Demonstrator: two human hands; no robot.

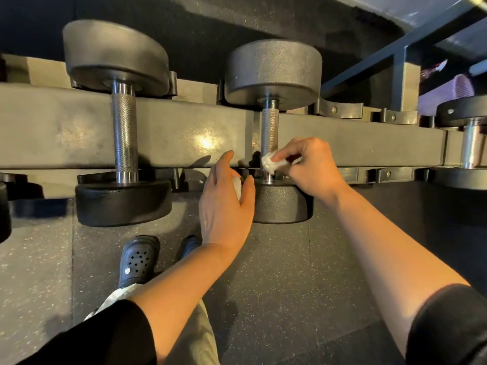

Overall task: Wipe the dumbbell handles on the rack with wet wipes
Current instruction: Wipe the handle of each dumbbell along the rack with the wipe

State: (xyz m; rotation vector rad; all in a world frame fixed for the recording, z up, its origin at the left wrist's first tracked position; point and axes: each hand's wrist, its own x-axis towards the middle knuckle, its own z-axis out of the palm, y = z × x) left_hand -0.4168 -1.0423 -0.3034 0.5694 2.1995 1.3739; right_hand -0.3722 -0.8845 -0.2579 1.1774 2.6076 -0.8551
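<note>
Two black dumbbells lie across the grey rack (184,133). The middle dumbbell (274,72) has a knurled steel handle (269,127). My right hand (311,167) pinches a crumpled white wet wipe (270,162) against the near end of that handle. My left hand (226,204) sits just left of the dumbbell's near head (282,204), its fingers loosely curved around something white (237,187) that is mostly hidden. The left dumbbell (116,56) shows its bare handle (125,135).
A third dumbbell (471,143) sits at the right edge of the rack. Empty cradles (390,175) lie between it and the middle one. Speckled rubber floor (290,272) lies below, with my black clogs (139,259) under the rack front.
</note>
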